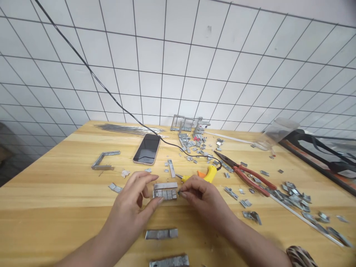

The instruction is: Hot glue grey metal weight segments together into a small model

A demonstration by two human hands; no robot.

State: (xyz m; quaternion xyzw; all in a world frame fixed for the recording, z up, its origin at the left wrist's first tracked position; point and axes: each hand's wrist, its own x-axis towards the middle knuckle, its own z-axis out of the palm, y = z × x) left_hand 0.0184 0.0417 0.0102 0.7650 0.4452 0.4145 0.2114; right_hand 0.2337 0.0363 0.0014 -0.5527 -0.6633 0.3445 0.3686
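Flat metal strips and small plates form a little assembly [166,194] on the wooden table, between my two hands. My left hand [139,198] is at its left side, thumb and fingers apart, the thumb tip near the plates. On the right, my right hand [198,193] pinches a small dark metal piece [180,191] beside the assembly's right end. Just behind my right hand lies a yellow glue gun [210,174], partly hidden by the fingers. Two separate metal strips, one nearer [169,261] and one farther [161,234], lie in front of the assembly.
A phone [147,149], a bent metal frame [101,160] and thin wires [128,129] lie at the back left. Red-handled pliers [250,176] and scattered metal scraps [294,196] are on the right. Small metal frames [186,124] stand near the tiled wall, and a black cable crosses the view.
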